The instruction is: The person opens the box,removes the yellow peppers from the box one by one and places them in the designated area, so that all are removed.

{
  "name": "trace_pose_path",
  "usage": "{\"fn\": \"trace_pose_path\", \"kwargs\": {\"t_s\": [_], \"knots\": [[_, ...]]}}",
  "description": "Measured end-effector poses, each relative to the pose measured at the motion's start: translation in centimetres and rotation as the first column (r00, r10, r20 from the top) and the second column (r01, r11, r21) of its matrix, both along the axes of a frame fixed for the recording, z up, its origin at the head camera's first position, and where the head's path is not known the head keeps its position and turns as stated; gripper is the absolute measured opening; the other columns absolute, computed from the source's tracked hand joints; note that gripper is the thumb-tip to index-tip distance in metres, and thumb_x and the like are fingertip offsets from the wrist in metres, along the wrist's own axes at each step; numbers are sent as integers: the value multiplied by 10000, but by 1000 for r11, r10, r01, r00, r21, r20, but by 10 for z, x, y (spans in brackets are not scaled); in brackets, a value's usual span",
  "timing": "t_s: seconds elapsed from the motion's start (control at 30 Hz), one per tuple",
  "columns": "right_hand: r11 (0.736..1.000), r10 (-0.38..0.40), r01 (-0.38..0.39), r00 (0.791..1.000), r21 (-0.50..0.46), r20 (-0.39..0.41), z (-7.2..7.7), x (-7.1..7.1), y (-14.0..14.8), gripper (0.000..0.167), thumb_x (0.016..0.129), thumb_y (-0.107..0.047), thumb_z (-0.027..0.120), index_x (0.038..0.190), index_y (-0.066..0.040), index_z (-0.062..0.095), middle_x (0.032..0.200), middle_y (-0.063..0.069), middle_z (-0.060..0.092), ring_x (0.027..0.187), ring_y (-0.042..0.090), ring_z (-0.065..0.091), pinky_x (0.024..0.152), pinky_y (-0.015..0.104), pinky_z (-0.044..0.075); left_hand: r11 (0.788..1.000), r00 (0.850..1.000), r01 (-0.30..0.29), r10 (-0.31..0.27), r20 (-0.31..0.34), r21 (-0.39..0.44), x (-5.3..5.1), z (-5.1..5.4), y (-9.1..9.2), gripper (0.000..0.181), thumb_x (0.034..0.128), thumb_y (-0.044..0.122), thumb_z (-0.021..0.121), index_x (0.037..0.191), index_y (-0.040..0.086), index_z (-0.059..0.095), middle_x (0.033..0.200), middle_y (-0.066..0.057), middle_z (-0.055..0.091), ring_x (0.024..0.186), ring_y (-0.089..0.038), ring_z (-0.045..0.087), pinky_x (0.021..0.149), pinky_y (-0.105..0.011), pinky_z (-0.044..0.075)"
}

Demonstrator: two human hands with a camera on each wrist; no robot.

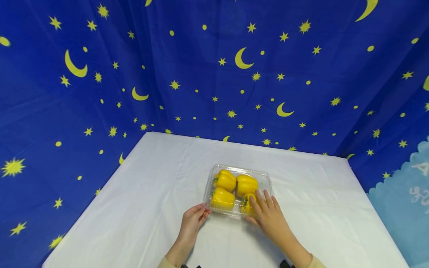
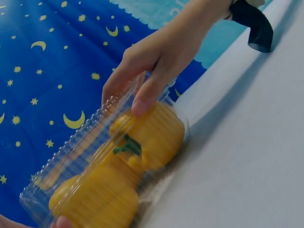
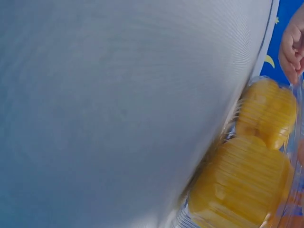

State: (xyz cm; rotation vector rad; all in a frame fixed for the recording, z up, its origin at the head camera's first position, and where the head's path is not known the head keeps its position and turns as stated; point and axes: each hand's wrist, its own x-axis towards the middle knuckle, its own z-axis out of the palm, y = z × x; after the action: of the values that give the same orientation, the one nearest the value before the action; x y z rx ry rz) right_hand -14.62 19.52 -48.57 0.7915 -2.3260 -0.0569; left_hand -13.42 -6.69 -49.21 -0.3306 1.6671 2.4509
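Note:
A clear plastic container (image 1: pixel 264 178) with several yellow peppers (image 1: pixel 247 185) inside lies on the white table. My left hand (image 1: pixel 190 227) pinches its front left corner between thumb and fingers. Spread over the front right corner, my right hand (image 1: pixel 272 220) touches the container with fairly straight fingers. The left wrist view shows the right hand (image 2: pixel 164 59) from across, its thumb against the clear plastic near a pepper (image 2: pixel 161 135) with a green stem. In the right wrist view, the left hand (image 3: pixel 293 50) is beyond the peppers (image 3: pixel 242 183).
A white cloth (image 1: pixel 161 167) covers the table. Behind and beside it hangs a blue curtain (image 1: pixel 201 67) with yellow moons and stars. At the right is a light blue scalloped panel (image 1: pixel 405 208).

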Motion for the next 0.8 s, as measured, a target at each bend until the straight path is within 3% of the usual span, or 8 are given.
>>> {"fn": "trace_pose_path", "kwargs": {"t_s": [0.2,0.43,0.8], "knots": [[999,-12,13,1000,53,-28,1,-1,-1,744,986,-568,126,1187,-33,602,1225,234,611,1083,463,593,790,554,556,996,998,-53,51,-32,-67,0,0,6,351,962,-25,442,1223,-259,435,796,44,636,728,-8,599,689,-109,509],[997,0,5,998,77,-67,1,-3,-2,743,999,-532,111,1166,0,601,1195,251,622,1027,463,623,564,372,589,992,997,-80,79,-20,-101,-2,3,11,346,954,-34,424,1212,-265,433,803,13,618,713,-1,576,679,-112,498],[996,1,2,1000,92,-28,13,-4,-1,740,1005,-520,129,1153,36,595,1172,265,627,995,456,640,502,320,573,988,997,-82,82,-7,-129,0,5,9,349,958,-25,427,1224,-251,445,911,-55,638,752,-4,595,706,-118,509]]}}
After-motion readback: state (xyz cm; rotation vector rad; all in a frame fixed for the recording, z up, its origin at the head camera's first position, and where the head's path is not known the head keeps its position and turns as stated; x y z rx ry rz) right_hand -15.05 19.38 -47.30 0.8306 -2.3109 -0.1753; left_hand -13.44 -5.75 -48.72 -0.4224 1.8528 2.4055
